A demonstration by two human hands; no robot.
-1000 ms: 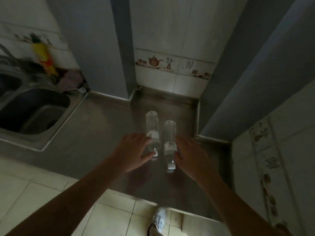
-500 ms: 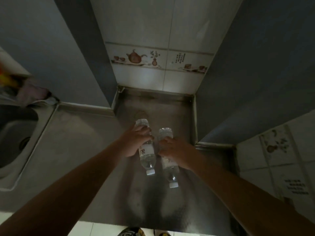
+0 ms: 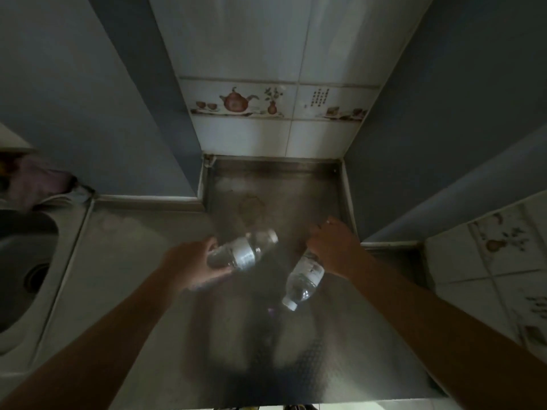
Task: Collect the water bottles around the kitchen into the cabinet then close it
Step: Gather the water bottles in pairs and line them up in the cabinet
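On the counter (image 3: 148, 276): two hands, two bottles.
Left hand (image 3: 192, 264): closed around left bottle (image 3: 242, 251), lifted, now pointing right.
Right hand (image 3: 334, 247): closed around right bottle (image 3: 303, 281), cap tilted toward person.

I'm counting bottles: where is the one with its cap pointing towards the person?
In the head view, that bottle is gripped by the right hand, over the steel counter, right of the left hand's bottle.

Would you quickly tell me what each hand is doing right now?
Left hand: closed around one water bottle.
Right hand: closed around the other water bottle, cap pointing down.
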